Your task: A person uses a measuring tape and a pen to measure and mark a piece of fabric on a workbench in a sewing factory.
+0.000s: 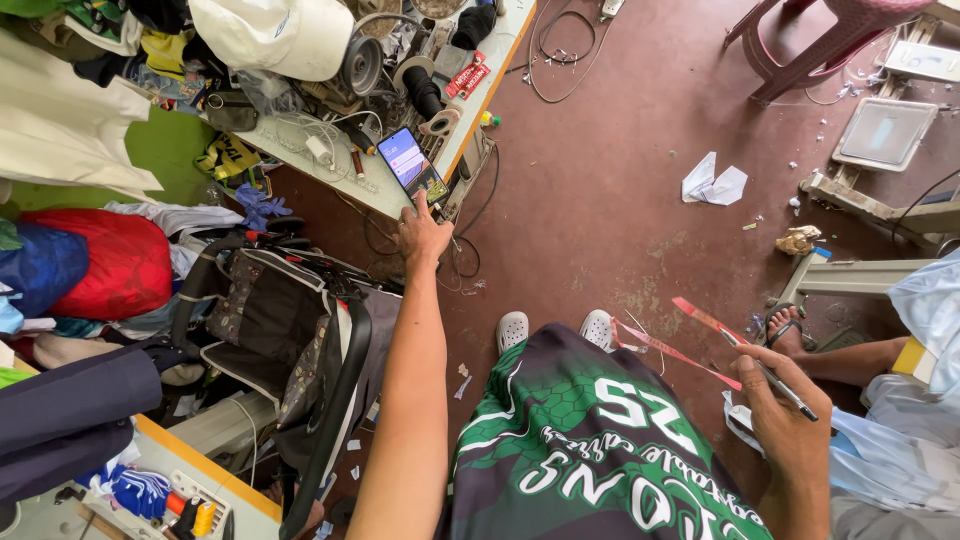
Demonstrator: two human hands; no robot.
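Colours I see, mostly green, red, white.
Green-black honeycomb-pattern jersey (pixel 590 450) with white lettering; red strips (pixel 690 340); dark red floor (pixel 620 180); white clogs (pixel 512 329); orange-edged white surface (pixel 500 60); red bag (pixel 110 262).

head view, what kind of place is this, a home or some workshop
Most likely a small tailoring or sewing workshop. A cluttered worktable holds thread cones and cables, garments are piled beside it, and fabric scraps litter the red floor. The left hand touches a phone there.

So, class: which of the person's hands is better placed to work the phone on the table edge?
Left. The left hand already touches the phone, while the right hand holds a pen and red strip.
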